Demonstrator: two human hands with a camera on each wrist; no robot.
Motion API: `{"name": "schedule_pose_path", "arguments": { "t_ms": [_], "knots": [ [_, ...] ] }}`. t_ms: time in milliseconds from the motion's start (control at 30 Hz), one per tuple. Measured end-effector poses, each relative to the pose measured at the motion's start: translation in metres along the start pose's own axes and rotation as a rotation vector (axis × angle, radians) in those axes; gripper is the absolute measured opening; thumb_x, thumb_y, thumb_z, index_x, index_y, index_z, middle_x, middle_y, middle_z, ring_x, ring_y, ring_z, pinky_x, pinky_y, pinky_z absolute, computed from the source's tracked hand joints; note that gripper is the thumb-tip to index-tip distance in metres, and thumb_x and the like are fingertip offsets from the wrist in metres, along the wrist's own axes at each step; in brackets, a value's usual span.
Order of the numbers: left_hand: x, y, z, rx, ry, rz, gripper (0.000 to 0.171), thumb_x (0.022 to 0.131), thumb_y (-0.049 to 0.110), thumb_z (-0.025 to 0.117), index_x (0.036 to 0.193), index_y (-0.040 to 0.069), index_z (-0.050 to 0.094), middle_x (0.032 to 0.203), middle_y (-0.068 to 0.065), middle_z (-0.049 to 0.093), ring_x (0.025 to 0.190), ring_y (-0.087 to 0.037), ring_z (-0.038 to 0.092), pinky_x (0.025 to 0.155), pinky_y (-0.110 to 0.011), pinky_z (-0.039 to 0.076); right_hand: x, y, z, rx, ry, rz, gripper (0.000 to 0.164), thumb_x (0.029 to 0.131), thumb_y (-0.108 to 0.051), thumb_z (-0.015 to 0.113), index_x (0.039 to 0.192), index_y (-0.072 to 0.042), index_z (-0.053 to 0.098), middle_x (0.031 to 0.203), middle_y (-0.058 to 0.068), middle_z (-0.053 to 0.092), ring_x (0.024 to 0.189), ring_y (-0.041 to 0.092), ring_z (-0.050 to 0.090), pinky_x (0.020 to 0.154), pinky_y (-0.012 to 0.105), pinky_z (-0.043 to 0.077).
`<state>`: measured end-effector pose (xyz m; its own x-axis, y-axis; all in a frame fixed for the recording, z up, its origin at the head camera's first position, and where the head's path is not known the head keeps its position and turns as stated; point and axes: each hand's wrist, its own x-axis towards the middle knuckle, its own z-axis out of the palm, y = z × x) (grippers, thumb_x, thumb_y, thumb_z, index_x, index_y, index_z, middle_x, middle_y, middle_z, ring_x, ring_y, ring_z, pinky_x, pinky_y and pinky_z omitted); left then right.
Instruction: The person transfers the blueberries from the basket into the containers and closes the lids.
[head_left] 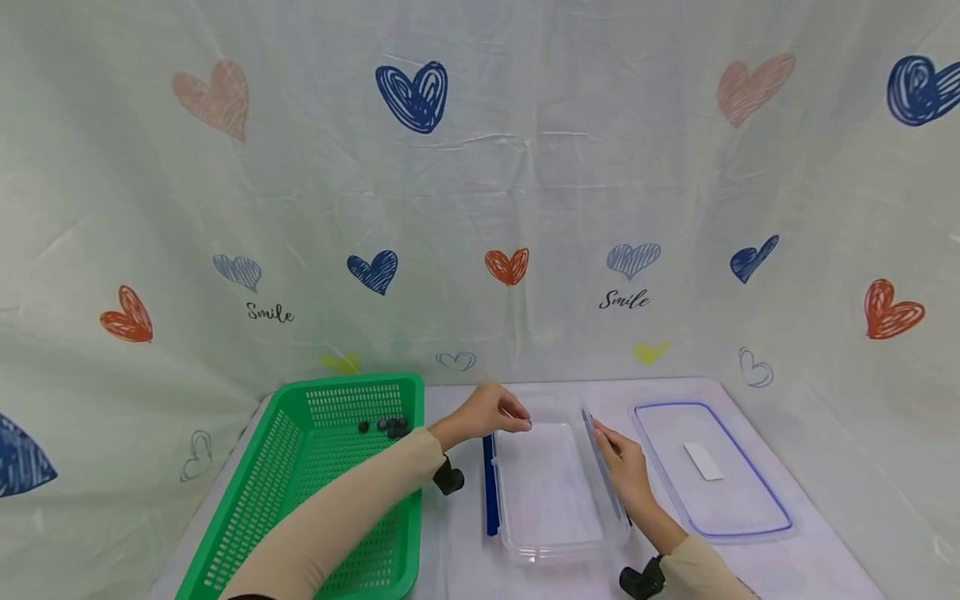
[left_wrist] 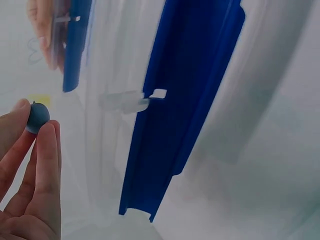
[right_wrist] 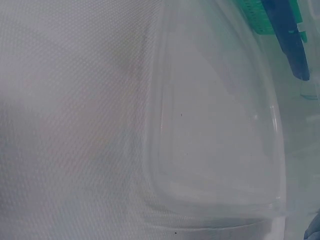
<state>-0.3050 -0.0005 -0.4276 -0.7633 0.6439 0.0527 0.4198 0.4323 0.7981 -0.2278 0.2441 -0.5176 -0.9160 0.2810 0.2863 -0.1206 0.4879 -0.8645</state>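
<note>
Between thumb and fingertips my left hand (head_left: 491,410) pinches a blueberry (left_wrist: 38,118), held above the far part of a clear plastic container (head_left: 551,546). That container has blue side latches, and its left latch (left_wrist: 175,100) hangs folded outward. My right hand (head_left: 626,467) holds the container's right side at the raised right latch (head_left: 600,458), thumb and fingers along it. In the right wrist view the container's clear wall (right_wrist: 215,125) fills the middle, and the right hand's grip is out of sight there.
A green plastic basket (head_left: 300,500) stands on the left, with several blueberries (head_left: 393,427) near its far right corner. On the right lies a clear lid (head_left: 742,492) with a blue seal and a white label (head_left: 702,461). A heart-printed curtain (head_left: 465,183) hangs behind the table.
</note>
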Motion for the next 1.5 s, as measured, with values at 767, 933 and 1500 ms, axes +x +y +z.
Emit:
{"name": "schedule_pose_path", "arguments": {
  "t_ms": [767, 933, 1500],
  "knots": [
    [-0.002, -0.003, 0.008, 0.139, -0.037, -0.055, 0.008, 0.078, 0.018, 0.074, 0.085, 0.013, 0.073, 0.082, 0.006, 0.065, 0.074, -0.008, 0.059, 0.064, -0.019, 0.049, 0.001, -0.003, 0.003, -0.005, -0.002, -0.005, 0.036, 0.093, -0.028, 0.056, 0.119, -0.005, 0.061, 0.116, 0.012, 0.061, 0.105, 0.023, 0.056, 0.077, 0.017, 0.047],
    [-0.001, -0.001, 0.006, 0.137, -0.032, -0.041, 0.01, 0.078, 0.019, 0.074, 0.086, 0.013, 0.073, 0.081, 0.007, 0.066, 0.074, -0.006, 0.059, 0.064, -0.019, 0.05, 0.001, -0.004, 0.002, -0.006, -0.009, -0.008, 0.036, 0.093, -0.028, 0.056, 0.12, -0.005, 0.061, 0.117, 0.012, 0.061, 0.105, 0.021, 0.056, 0.079, 0.024, 0.048],
    [-0.005, 0.004, -0.02, 0.068, -0.002, -0.007, 0.012, 0.08, 0.019, 0.072, 0.091, 0.014, 0.072, 0.087, 0.007, 0.066, 0.078, -0.008, 0.062, 0.068, -0.021, 0.051, -0.001, -0.004, -0.001, -0.021, -0.028, 0.011, 0.039, 0.093, -0.03, 0.054, 0.121, -0.004, 0.06, 0.119, 0.014, 0.059, 0.107, 0.024, 0.055, 0.081, 0.03, 0.049]
  ]
}}
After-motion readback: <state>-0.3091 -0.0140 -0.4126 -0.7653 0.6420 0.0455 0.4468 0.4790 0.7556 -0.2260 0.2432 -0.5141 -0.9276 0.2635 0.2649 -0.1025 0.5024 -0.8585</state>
